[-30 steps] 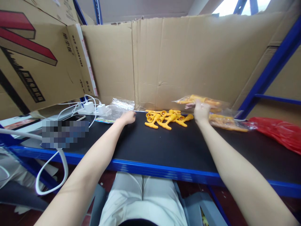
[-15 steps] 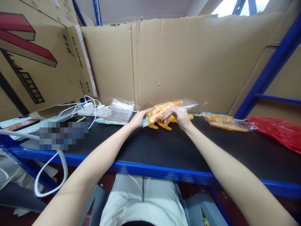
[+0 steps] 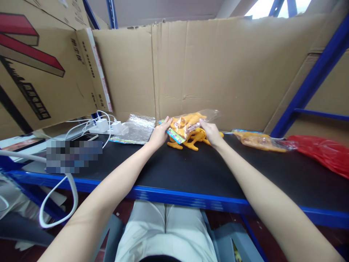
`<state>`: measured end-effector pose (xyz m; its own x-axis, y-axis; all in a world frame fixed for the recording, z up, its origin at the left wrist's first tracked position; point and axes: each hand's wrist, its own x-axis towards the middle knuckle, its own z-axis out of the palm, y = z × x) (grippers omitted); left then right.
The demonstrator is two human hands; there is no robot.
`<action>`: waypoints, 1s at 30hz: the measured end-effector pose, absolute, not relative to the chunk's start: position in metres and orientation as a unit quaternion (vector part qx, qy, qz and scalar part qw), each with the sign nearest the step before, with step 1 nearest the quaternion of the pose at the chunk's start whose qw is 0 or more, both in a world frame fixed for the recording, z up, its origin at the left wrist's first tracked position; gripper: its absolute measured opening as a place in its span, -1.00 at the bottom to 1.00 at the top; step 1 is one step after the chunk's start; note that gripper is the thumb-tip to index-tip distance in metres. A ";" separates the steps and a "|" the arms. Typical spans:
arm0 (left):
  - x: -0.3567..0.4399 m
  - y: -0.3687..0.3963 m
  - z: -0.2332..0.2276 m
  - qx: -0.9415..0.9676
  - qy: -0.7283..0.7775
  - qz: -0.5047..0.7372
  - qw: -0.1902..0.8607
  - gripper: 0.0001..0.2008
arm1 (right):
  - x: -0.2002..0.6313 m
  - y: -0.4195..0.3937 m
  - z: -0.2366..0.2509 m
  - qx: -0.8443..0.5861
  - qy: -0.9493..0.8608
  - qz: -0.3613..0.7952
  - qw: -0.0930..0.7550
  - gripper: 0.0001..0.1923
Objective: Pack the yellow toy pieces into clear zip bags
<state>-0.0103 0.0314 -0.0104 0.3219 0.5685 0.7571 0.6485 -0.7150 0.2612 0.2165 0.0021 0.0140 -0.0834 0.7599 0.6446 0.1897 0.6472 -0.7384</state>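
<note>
Between my two hands is a clear plastic bag (image 3: 212, 115) with a colourful printed header strip (image 3: 176, 136). Orange plastic toy pieces (image 3: 191, 119) show inside it; their exact kind is unclear. My left hand (image 3: 160, 134) grips the bag's header end, thumb on top. On the opposite side, my right hand (image 3: 211, 133) pinches the bag's edge. Beneath the bag, more loose orange pieces (image 3: 191, 146), curved and branching, lie on the black tabletop (image 3: 174, 171).
To the right lie another filled bag of orange pieces (image 3: 259, 141) and a red plastic bag (image 3: 319, 151). A flat clear bag (image 3: 136, 129), a power strip with white chargers (image 3: 102, 125) and a phone (image 3: 85, 137) are left. Cardboard (image 3: 207, 72) walls the back.
The bag has turned so its printed strip faces me more fully, and its orange contents sit further in. My right hand has shifted from over the bag to its right edge.
</note>
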 end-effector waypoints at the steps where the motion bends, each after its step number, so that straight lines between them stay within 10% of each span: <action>1: -0.012 0.033 -0.011 -0.808 -0.393 -0.436 0.052 -0.42 | 0.218 0.006 0.010 -0.353 -0.707 0.242 0.563 -0.54; 10: -0.010 0.023 -0.005 -0.802 -0.481 -0.341 0.094 -0.67 | 0.227 0.019 -0.012 -0.443 -0.787 0.028 0.429 -0.53; 14: -0.006 0.018 -0.002 -0.816 -0.462 -0.328 0.117 -0.72 | 0.222 0.005 -0.003 -0.387 -0.799 -0.036 0.458 -0.37; 19: -0.005 0.019 -0.003 -0.842 -0.406 -0.335 0.117 -0.72 | 0.219 0.001 0.007 -0.336 -0.798 -0.057 0.497 -0.80; 30: -0.017 0.029 -0.004 -0.801 -0.469 -0.370 0.050 -0.77 | 0.221 0.006 0.006 -0.354 -0.714 0.035 0.603 -0.66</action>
<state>-0.0166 0.0290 -0.0043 0.2873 0.7134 0.6392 0.7876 -0.5557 0.2662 0.2213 0.0057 0.0065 -0.0217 0.5472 0.8367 0.4637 0.7470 -0.4764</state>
